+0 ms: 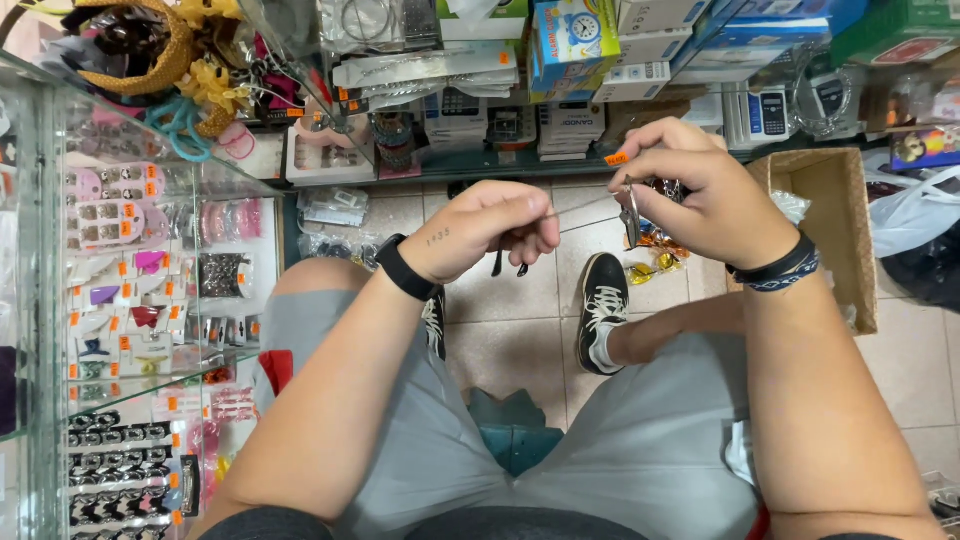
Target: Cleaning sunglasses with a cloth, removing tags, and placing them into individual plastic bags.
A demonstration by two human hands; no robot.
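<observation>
I sit on a teal stool (510, 440) with both hands raised over my knees. My left hand (490, 228) pinches one thin arm of a pair of glasses (632, 212), its fingers closed around the arm's dark tip. My right hand (690, 190) grips the front of the glasses near the lens; a small orange tag (617, 158) sticks out above my fingers. A black watch band is on my left wrist, dark bracelets on my right. Below my hands are my two black shoes (603, 305) on the tiled floor.
A glass display case (140, 300) with hair clips and accessories stands at my left. Shelves with boxes and calculators (600, 70) run along the far side. A cardboard box (830, 220) sits at right beside a white plastic bag (915, 215). More glasses (650, 265) lie on the floor.
</observation>
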